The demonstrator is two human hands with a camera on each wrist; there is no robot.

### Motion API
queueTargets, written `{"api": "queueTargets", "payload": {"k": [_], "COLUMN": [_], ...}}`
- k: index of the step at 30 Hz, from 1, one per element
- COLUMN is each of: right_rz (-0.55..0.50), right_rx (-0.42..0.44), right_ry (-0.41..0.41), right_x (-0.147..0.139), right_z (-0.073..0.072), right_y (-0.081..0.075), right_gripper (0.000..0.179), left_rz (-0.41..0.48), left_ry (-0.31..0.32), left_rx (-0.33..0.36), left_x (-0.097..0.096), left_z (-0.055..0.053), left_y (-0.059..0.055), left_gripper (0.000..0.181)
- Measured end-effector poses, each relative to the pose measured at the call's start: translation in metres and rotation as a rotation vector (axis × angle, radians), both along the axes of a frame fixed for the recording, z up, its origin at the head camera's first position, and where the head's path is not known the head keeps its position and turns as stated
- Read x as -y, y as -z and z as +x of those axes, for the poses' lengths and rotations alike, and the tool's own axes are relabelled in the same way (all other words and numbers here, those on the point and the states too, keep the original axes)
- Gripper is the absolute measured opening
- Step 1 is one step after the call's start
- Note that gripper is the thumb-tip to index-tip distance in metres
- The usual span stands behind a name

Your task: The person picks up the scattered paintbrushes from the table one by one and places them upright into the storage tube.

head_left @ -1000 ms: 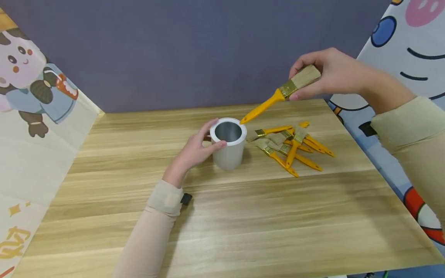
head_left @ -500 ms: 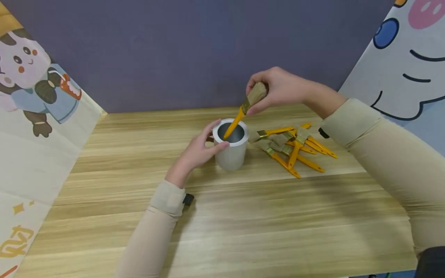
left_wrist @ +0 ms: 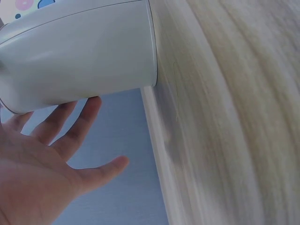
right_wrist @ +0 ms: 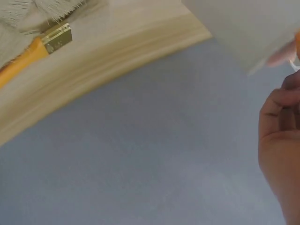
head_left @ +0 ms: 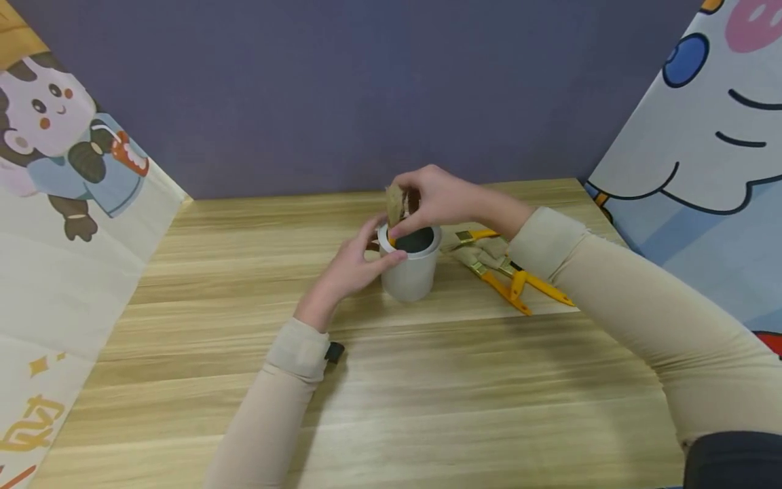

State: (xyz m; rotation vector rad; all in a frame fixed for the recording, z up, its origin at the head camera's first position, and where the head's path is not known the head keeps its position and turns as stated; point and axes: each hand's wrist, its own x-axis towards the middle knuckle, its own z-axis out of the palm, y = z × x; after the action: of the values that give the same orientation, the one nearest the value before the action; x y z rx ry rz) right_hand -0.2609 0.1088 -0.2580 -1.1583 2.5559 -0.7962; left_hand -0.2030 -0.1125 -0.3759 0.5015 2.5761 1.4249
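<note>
A white cylindrical cup [head_left: 408, 280] with a thick rim and grey inside stands upright on the wooden table. My left hand [head_left: 351, 265] holds it from the left, thumb at the front rim and fingers round the back. In the left wrist view, several fingers of the left hand [left_wrist: 44, 159] touch the side of the cup [left_wrist: 84, 56]. Over the cup's mouth, my right hand [head_left: 436, 197] pinches a paintbrush [head_left: 394, 204], bristles up, its yellow handle down inside the left part of the rim. Most of that handle is hidden by the cup.
Right of the cup, several yellow-handled paintbrushes [head_left: 504, 293] lie in a loose pile, partly hidden under my right forearm. A dark wall [head_left: 293, 102] stands behind the table [head_left: 244, 285]. Cartoon-printed panels [head_left: 721, 149] flank both sides.
My right hand has brought the paintbrush left and down from above the pile, and its handle has gone into the cup. The left hand has kept its hold on the cup.
</note>
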Motion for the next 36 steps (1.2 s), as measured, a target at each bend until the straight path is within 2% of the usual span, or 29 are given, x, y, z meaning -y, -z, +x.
{"api": "queueTargets", "payload": {"k": [7, 16, 21, 28, 32, 36], "right_rz": [0.067, 0.073, 0.086, 0.135, 0.135, 0.129], "right_rx": [-0.011, -0.055, -0.064, -0.053, -0.038, -0.031], "right_ry": [-0.007, -0.014, -0.003, 0.02, 0.045, 0.109], "right_x": [0.003, 0.003, 0.0, -0.012, -0.027, -0.05], "right_z": [0.0, 0.001, 0.001, -0.001, -0.005, -0.009], "right_y": [0.015, 0.016, 0.012, 0.004, -0.005, -0.017], "right_gripper": [0.036, 0.033, 0.039, 0.068, 0.072, 0.071], "left_rz": [-0.015, 0.002, 0.008, 0.004, 0.002, 0.003], "left_ry": [-0.003, 0.007, 0.007, -0.005, -0.011, -0.024], "left_rx": [0.002, -0.015, -0.017, -0.012, -0.003, -0.006], "left_x": [-0.002, -0.002, -0.003, -0.003, -0.003, -0.004], "left_z": [0.002, 0.001, 0.001, 0.001, 0.001, 0.002], "left_y": [-0.003, -0.004, -0.003, -0.002, -0.001, -0.001], "left_gripper": [0.091, 0.081, 0.079, 0.082, 0.087, 0.09]}}
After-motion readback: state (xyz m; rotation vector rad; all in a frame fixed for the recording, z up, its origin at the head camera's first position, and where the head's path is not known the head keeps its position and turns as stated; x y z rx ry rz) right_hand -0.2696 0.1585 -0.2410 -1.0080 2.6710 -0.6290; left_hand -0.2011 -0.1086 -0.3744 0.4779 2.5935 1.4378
